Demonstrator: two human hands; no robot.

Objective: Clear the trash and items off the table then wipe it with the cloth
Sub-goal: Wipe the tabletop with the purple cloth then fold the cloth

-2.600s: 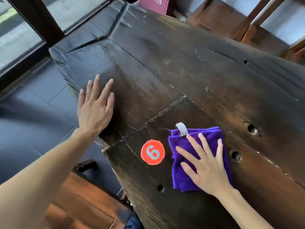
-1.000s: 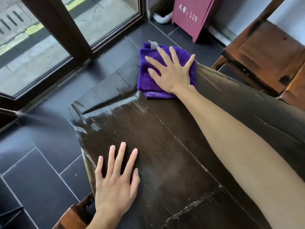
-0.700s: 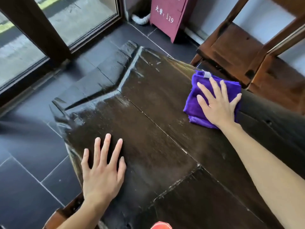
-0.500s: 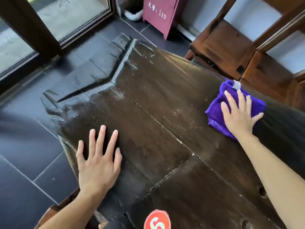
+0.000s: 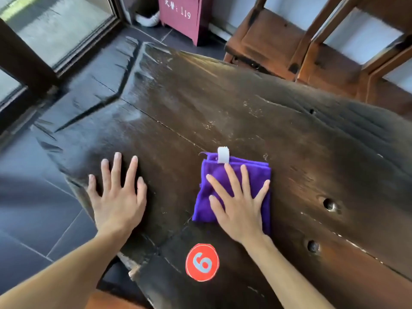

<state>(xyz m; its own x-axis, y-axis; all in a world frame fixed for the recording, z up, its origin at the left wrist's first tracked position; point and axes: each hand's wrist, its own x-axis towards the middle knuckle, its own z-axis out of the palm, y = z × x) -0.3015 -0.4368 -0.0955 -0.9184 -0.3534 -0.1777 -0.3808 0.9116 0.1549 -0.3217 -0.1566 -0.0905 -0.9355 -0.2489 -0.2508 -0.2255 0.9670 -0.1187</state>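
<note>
Right hand (image 5: 239,210), fingers spread, presses the purple cloth (image 5: 231,188) flat at frame centre; left hand (image 5: 118,197) braces splayed, empty. The table (image 5: 245,108) is rough and cracked, so the cloth could snag.

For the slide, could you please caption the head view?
Right hand presses a purple cloth flat on the dark wooden table; left hand braces.

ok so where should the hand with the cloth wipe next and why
Probably slide the right hand, pressed flat on the purple cloth, rightward toward the knot holes. That side of the table looks dull, while the far left shows a sheen. The left hand braces flat.
</note>
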